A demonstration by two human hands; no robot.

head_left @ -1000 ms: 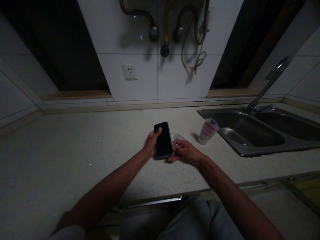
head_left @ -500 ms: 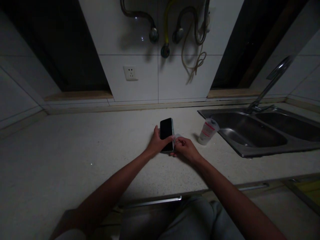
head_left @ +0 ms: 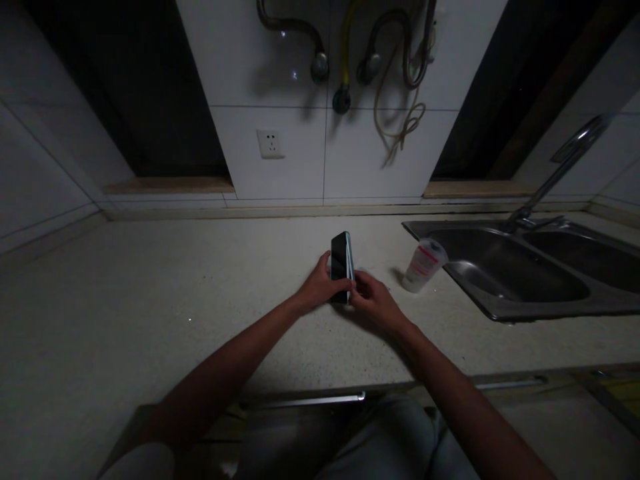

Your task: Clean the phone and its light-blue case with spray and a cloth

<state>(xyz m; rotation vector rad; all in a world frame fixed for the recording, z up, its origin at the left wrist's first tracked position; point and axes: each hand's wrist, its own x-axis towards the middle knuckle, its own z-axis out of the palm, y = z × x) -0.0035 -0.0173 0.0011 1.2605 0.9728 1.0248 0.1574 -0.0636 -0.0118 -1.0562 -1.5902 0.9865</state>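
Note:
A black smartphone (head_left: 341,261) stands tilted on its long edge above the pale speckled countertop (head_left: 175,293). My left hand (head_left: 320,288) grips it from the left, fingers wrapped round its lower part. My right hand (head_left: 373,299) is closed against the phone's right edge, fingertips pinched at it. What lies under the right hand is hidden.
A small white bottle with a red label (head_left: 423,265) lies tilted right of the hands, beside a steel double sink (head_left: 505,267) with a tap (head_left: 560,170). A wall socket (head_left: 271,143) and hanging hoses (head_left: 380,60) are on the tiled wall behind. The room is dim.
The phone has turned from lying nearly flat, screen up, to standing on its edge. My right hand has moved in against its right side. The view shifted slightly.

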